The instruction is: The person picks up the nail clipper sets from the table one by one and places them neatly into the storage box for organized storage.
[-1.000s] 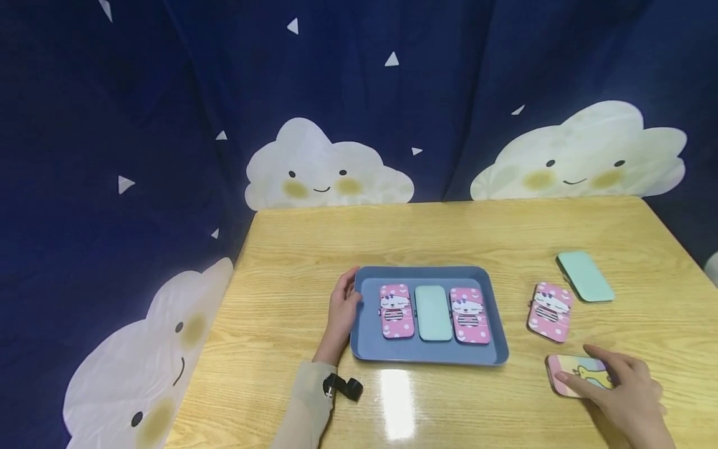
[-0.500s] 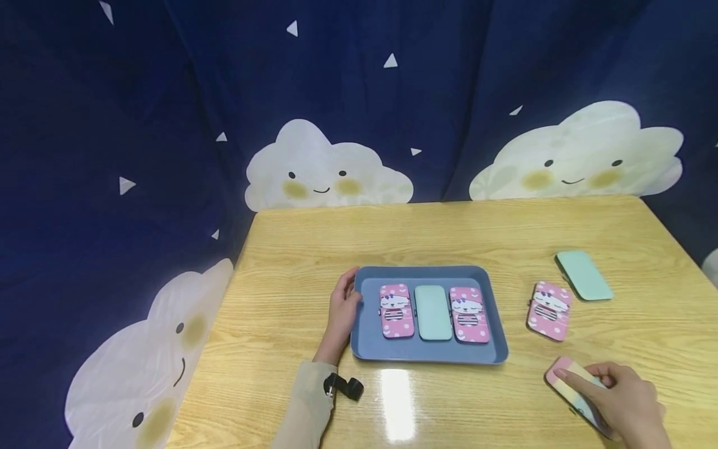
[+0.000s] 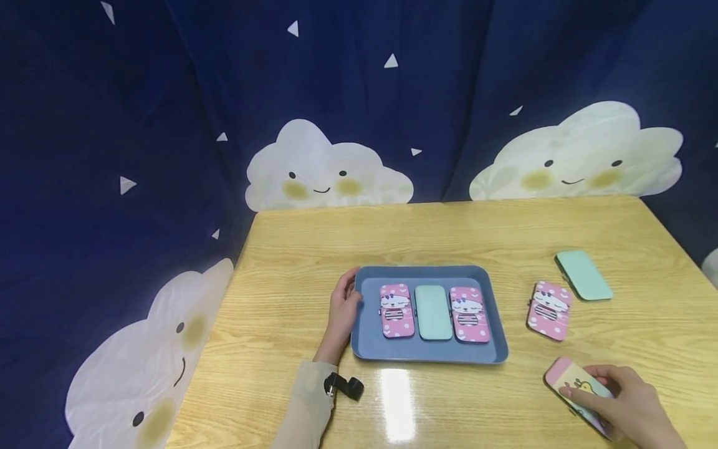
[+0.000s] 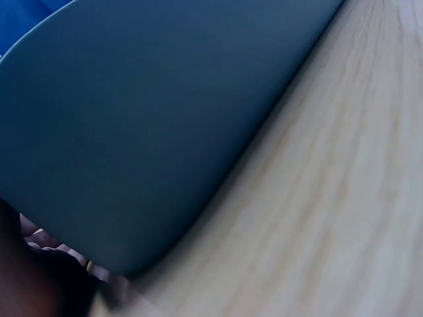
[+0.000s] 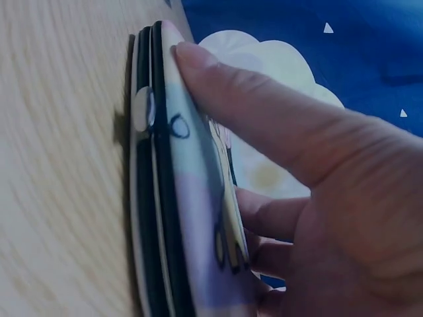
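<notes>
My right hand (image 3: 631,399) grips a pastel striped hard case with a giraffe picture (image 3: 578,383), its thumb on one side and fingers on the other. The case sits slanted on the table; in the right wrist view a round metal clasp (image 5: 144,109) shows on its dark-lined edge. At the blue-grey tray (image 3: 426,355), my left hand (image 3: 341,308) holds the left rim. Inside the tray lie a pink cat case (image 3: 397,312), a mint case (image 3: 433,313) and another pink cat case (image 3: 470,315), side by side. The left wrist view is mostly tray wall (image 4: 145,132).
Right of the tray, one more pink cat case (image 3: 550,310) lies on the wooden table (image 3: 449,234), with a mint case (image 3: 585,275) behind it. A dark blue curtain (image 3: 348,75) with clouds hangs along the back and left edges.
My right hand has turned the giraffe case from lying sideways to a slant, its pink end now pointing up and left. The left hand and tray have stayed put.
</notes>
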### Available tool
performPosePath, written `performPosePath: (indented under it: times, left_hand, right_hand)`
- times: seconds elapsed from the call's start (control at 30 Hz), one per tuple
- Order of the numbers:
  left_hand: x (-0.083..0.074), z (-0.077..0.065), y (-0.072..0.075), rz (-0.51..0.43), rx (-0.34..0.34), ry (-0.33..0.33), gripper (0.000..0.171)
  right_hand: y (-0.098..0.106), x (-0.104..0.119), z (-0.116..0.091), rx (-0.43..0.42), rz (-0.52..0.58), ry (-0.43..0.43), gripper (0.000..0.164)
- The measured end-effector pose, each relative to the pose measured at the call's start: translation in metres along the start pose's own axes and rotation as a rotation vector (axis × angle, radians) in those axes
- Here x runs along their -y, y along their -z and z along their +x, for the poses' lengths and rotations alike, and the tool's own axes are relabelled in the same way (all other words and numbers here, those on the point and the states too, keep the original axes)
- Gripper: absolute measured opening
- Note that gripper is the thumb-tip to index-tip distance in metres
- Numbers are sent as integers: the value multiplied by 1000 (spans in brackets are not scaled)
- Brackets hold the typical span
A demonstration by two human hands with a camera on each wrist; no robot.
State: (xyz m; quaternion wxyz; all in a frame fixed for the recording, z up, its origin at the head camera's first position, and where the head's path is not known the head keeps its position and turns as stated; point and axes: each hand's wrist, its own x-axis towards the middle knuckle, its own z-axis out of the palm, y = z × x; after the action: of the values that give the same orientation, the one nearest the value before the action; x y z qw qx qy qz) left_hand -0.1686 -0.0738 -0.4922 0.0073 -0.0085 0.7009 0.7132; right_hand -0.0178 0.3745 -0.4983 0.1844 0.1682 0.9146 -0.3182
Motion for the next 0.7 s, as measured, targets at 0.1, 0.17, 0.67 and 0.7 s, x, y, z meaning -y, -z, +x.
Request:
performPosePath:
  times: [0.1,0.17,0.67,0.7]
  left_hand:
    - [1,1,0,-19,1,-4,60]
    - [2,1,0,-28,1,-3,60]
    - [1,1,0,-21,3,-14,61]
    - [0,1,0,-19,5,-11,61]
  right_hand:
    - [-1,1,0,-3,-1,-22,83]
    - [-2,2,-1,4,4,-48,86]
    - [-3,-2,3,63,25,-37,91]
    - [-4,-4,4,68,37,-45,93]
